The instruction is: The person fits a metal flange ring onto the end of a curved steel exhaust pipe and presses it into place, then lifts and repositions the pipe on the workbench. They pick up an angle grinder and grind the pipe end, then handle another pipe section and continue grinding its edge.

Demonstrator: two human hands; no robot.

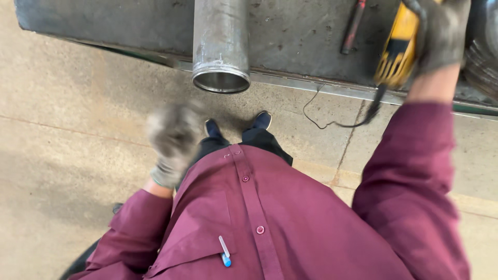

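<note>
My right hand (441, 33), in a grey work glove, grips a yellow and black power tool (398, 49) over the edge of a metal workbench (290, 36); its black cord (337, 122) hangs down toward the floor. My left hand (174, 140), also gloved and blurred, hangs in front of my body with nothing in it, fingers loosely curled. A steel pipe (221, 44) lies on the bench, its open end sticking out over the edge, above and to the right of my left hand.
A dark red rod-like tool (353, 26) lies on the bench left of the power tool. Concrete floor (67, 129) spreads below. My maroon shirt, with a pen (224, 252) in its pocket, and my dark shoes (262, 120) fill the lower middle.
</note>
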